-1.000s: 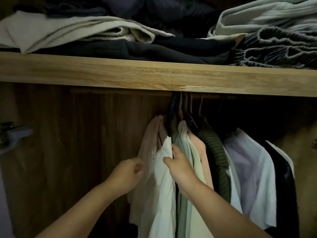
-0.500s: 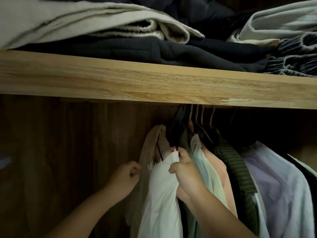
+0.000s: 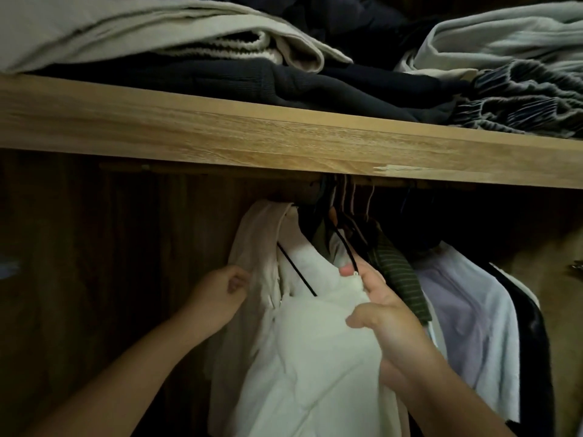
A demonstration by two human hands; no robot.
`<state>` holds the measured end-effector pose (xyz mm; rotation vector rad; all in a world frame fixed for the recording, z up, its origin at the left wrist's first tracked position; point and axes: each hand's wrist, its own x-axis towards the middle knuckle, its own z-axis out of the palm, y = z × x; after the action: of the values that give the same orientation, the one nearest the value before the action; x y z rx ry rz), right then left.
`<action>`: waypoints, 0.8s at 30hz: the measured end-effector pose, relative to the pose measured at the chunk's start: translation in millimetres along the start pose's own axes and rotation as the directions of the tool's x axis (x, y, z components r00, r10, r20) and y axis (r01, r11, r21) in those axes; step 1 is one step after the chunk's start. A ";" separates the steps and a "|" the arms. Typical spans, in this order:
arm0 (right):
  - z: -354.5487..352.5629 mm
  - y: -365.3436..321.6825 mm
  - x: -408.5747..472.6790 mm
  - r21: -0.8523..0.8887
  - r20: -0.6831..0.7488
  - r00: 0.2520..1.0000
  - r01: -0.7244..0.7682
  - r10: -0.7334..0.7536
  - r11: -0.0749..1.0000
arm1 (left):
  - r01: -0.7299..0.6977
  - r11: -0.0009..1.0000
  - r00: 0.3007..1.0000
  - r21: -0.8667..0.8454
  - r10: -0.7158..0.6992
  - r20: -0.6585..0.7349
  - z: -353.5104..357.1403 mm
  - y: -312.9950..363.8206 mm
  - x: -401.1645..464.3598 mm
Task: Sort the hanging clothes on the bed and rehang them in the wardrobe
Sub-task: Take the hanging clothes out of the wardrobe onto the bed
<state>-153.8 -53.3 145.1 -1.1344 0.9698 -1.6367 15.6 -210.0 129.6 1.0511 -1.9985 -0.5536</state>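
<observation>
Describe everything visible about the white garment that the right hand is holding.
The white garment looks like soft, pale, thin cloth, crumpled at the shoulder. It hangs on a thin black hanger among the clothes below the wooden shelf, beside a beige garment on its left. The right hand pinches its upper edge; the left hand grips the beige one.

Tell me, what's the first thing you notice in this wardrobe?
Two hands in the middle: the right hand grips a white shirt on a black hanger, and the left hand pinches the beige garment beside it. Above, a wooden shelf carries folded clothes.
</observation>
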 end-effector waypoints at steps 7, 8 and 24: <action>-46.3 -20.3 -54.8 -0.072 0.104 0.978 -0.172 0.179 0.982 | 0.097 0.995 0.985 -0.038 -0.101 -0.137 16.6 16.5 -21.7; -52.8 -24.1 -61.3 -0.098 0.120 0.970 -0.200 0.211 0.975 | 0.092 0.995 0.983 -0.030 -0.095 -0.157 20.8 19.7 -25.6; -105.4 -76.3 -154.1 -0.410 0.126 0.922 -0.289 0.367 0.865 | -0.079 0.932 0.993 0.353 0.106 -0.059 48.7 50.2 -92.5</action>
<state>-244.4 126.9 147.6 -1.2784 1.3077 -1.0584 -16.4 -104.6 93.6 1.1602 -2.1120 -0.1026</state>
